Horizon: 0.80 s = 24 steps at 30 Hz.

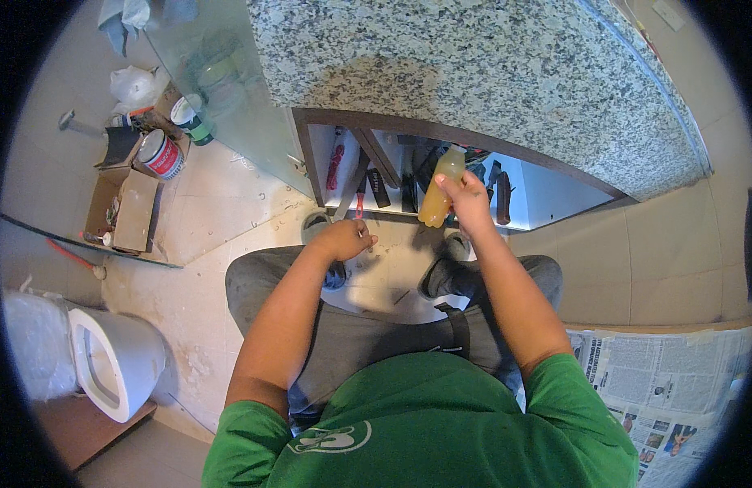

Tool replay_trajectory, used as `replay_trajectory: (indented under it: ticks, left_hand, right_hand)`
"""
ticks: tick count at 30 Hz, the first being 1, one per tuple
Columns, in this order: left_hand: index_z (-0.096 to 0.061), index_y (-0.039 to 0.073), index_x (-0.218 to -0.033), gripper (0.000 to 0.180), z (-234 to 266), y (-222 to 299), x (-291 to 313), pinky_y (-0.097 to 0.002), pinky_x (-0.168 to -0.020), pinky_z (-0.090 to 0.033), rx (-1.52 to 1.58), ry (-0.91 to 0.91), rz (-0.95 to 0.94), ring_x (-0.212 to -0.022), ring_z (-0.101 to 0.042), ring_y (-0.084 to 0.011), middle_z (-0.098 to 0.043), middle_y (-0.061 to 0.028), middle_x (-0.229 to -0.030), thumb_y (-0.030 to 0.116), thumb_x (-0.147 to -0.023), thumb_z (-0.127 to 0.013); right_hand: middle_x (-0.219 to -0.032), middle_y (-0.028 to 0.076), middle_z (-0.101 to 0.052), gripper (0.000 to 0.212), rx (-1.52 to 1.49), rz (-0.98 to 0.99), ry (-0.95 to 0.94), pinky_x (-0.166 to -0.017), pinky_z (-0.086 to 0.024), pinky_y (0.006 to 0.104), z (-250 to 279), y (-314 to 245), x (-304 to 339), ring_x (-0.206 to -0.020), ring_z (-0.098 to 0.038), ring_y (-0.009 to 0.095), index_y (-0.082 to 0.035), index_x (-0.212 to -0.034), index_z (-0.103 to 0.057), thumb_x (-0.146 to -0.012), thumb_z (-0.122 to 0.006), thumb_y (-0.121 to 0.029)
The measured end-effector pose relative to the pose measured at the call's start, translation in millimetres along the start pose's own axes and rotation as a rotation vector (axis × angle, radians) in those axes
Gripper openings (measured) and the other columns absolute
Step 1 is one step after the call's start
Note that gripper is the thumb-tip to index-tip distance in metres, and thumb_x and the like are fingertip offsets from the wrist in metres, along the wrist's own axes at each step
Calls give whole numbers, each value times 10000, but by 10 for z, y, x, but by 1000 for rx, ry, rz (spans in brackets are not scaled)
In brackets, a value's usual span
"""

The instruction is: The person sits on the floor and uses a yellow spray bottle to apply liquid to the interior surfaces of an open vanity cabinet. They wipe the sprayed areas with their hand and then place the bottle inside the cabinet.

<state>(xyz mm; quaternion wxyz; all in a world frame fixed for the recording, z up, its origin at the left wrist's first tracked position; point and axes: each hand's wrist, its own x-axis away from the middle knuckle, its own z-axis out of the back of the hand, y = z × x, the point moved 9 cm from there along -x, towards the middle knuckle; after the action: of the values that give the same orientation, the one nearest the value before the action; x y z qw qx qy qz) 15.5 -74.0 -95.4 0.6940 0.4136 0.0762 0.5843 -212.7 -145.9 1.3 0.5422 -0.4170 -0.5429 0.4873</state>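
Note:
A plastic bottle of cloudy yellow liquid [438, 198] is in my right hand [469, 201], its cap end tilted up toward the cabinet. The fingers wrap round its side. My left hand [343, 240] hovers above the floor between my knees, fingers curled in and nothing visible in them. Nearest to it is a tool with a red handle [360, 203] at the edge of the open cabinet [555, 195]. Inside lie a dark box [378, 189], a red-and-white packet [337, 163] and several dark items, partly hidden under the counter.
A speckled granite counter [473, 73] overhangs the cabinet. Beyond a glass panel [221, 89] at left stand paint cans [160, 154] and a cardboard box [136, 213]. A toilet [120, 366] is at lower left. Newspaper [660, 390] covers a surface at lower right.

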Motion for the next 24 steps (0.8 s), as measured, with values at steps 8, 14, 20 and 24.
replay_trajectory:
  ticks: [8,14,20,24]
  left_hand:
    - [-633,74,-1238,366,164,121,-58,-379,-871,-519,730,80,-102,-1022,-665,-261,-710,-87,-1125,340,-990,-593]
    - [-341,52,-1491,580,893,385,129,-460,-1060,-461,1792,288,-350,-1295,-514,-300,-478,-141,-1477,129,-956,-552]
    - [-417,69,-1415,580,1174,717,15,-543,-1125,-349,1976,381,-478,-1379,-398,-300,-467,-114,-1454,57,-851,-553]
    - [-478,95,-1316,513,1216,623,-73,-589,-1120,-337,2050,420,-467,-1362,-417,-320,-505,-109,-1381,20,-813,-544]
  right_hand:
    - [-966,18,-657,314,117,-34,-66,-756,-517,306,353,487,305,-851,-625,128,-46,-1147,-617,-884,-743,-161]
    - [-1047,46,-667,338,88,-10,-128,-866,-508,317,595,735,807,-953,-633,154,-29,-1181,-603,-876,-738,-81]
    - [-1094,71,-656,437,270,40,-80,-894,-501,330,872,1158,735,-1003,-629,174,-30,-1216,-596,-836,-783,-135]
    - [-1080,78,-662,448,278,77,-88,-896,-500,334,786,1115,728,-995,-633,183,-35,-1212,-604,-825,-796,-157]
